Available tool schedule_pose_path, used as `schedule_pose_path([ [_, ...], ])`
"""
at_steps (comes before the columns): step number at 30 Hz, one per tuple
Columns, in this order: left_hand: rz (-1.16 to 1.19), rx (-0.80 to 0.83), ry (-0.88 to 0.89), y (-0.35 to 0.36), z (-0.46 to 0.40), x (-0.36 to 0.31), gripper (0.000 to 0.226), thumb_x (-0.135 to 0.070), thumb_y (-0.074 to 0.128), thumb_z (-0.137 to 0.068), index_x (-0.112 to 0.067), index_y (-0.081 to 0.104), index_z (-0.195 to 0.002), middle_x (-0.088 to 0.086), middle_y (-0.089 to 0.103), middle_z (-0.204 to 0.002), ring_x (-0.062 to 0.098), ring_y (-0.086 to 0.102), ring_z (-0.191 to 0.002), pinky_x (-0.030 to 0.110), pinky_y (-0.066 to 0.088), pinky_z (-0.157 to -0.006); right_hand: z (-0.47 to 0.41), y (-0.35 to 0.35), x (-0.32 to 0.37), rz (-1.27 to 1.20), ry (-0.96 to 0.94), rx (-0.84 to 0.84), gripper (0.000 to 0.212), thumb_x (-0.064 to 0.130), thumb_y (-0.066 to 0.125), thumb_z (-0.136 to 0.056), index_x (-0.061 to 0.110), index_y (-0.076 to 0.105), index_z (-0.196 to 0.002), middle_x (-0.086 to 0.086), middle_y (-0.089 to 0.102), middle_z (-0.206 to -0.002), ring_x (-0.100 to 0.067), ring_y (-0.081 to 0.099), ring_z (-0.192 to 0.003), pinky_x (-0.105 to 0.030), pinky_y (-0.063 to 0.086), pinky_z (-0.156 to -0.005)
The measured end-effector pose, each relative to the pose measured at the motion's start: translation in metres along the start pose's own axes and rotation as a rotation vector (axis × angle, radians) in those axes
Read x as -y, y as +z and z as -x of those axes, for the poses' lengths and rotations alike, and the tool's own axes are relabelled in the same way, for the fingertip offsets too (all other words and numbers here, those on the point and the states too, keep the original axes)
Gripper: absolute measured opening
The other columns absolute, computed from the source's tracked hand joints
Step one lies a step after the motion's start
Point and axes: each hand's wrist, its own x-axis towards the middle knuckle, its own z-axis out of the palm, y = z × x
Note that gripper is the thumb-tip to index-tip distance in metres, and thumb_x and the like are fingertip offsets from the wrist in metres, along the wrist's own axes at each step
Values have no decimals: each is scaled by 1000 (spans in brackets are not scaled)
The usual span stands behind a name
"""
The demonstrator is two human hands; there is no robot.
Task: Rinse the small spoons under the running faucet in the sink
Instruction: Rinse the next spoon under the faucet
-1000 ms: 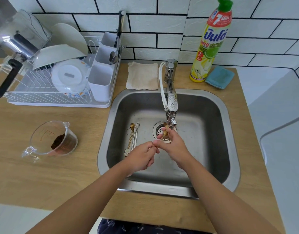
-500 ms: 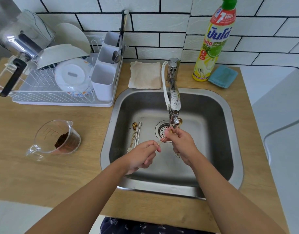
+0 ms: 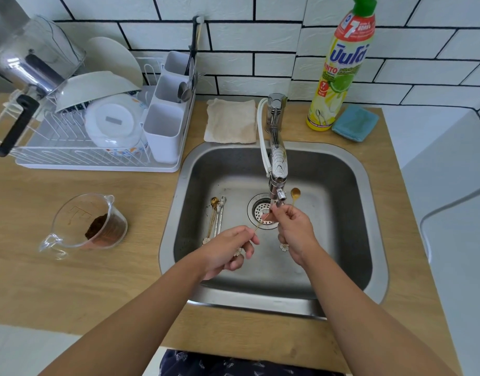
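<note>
My right hand point(image 3: 297, 230) grips a small gold spoon point(image 3: 295, 193) by its stem, bowl up just right of the faucet point(image 3: 278, 164) spout, with its flower end below my palm. My left hand point(image 3: 226, 249) pinches a second thin gold spoon point(image 3: 260, 224). Its stem slants up toward my right fingers under the spout, where its bowl is hidden. Several more small spoons point(image 3: 217, 215) lie together on the sink point(image 3: 374, 213) floor, left of the drain point(image 3: 257, 210). I cannot make out a water stream.
A dish rack point(image 3: 97, 164) with bowls, a pot and a cutlery holder stands at the back left. A measuring cup point(image 3: 89, 226) with brown powder sits left of the sink. Behind the sink are a folded cloth point(image 3: 230, 120), a dish-soap bottle point(image 3: 341, 66) and a blue sponge point(image 3: 355, 123).
My hands have drawn apart. The right hand has raised one spoon so that its bowl shows right of the spout, while the left keeps the other spoon's stem.
</note>
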Motion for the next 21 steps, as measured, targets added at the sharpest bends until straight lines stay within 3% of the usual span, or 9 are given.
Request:
schedule_pose_path([
  [4,-115,-22,37,4,-3,-3,31,-34,37,-109,-11,55,-101,2,57,-63,13,43,-37,19,29,-39,1,1,-6,143,-48,27,7,26,67,-100,19,67,-99,-6,80,-96,5,56,-47,-8,40,-45],
  [6,-119,10,39,4,-3,-3,31,-36,36,-109,-11,53,-101,1,59,-65,13,46,-37,19,31,-37,1,2,-10,193,-42,76,22,29,76,-93,19,64,-108,4,75,-88,5,58,-53,-9,41,-47],
  [9,-123,36,47,6,-3,0,31,-38,37,-108,-12,52,-100,1,61,-66,13,47,-36,19,31,-35,-1,4,-6,167,-63,-38,12,27,72,-96,18,67,-90,3,74,-78,3,54,-48,-8,39,-45],
  [11,-114,42,55,5,-3,1,32,-39,38,-107,-12,52,-100,2,61,-67,13,46,-35,19,31,-35,-3,5,-3,157,-59,-100,25,29,63,-102,19,67,-79,-2,78,-79,4,53,-44,-8,39,-42],
  [13,-115,41,65,4,-3,-1,32,-39,38,-107,-11,52,-100,3,61,-67,14,45,-35,19,31,-35,-2,5,-1,191,-54,-105,29,33,56,-104,21,70,-82,-2,80,-82,6,55,-45,-11,39,-47],
  [17,-127,33,65,2,0,-2,32,-37,37,-109,-10,51,-101,4,60,-69,14,44,-36,21,31,-36,3,5,-2,284,-75,44,8,32,74,-93,24,70,-95,10,75,-78,7,61,-61,-19,43,-64],
  [19,-141,35,58,2,3,-2,31,-36,36,-109,-10,50,-102,5,60,-69,14,43,-36,21,30,-37,3,5,-2,259,-92,54,13,30,81,-87,26,69,-91,13,68,-71,6,58,-59,-14,45,-61],
  [21,-141,48,55,2,5,-2,30,-35,36,-110,-9,50,-102,6,59,-70,14,42,-36,22,29,-38,0,5,2,244,-94,-7,13,31,79,-88,25,69,-82,8,74,-69,5,57,-52,-14,44,-55],
])
